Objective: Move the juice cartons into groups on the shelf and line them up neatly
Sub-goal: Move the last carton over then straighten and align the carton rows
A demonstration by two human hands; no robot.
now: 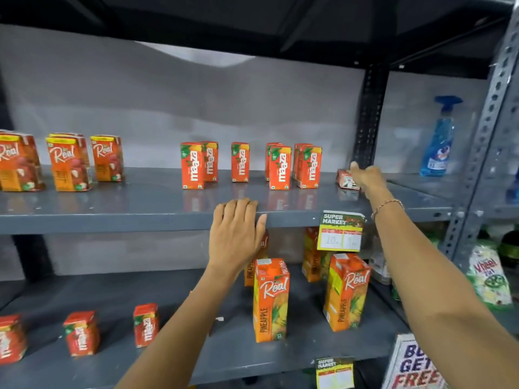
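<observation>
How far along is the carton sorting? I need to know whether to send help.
Partly done. On the upper shelf, the Real cartons stand grouped at left and the Maaza cartons in the middle, though unevenly spaced. In hand: the right hand reaches a toppled carton at the far right; the left hand rests on the shelf edge. Left: the scattered small cartons below.

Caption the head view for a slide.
Right hand reaches a toppled carton beside standing Maaza cartons; left hand rests on the shelf edge.
</observation>
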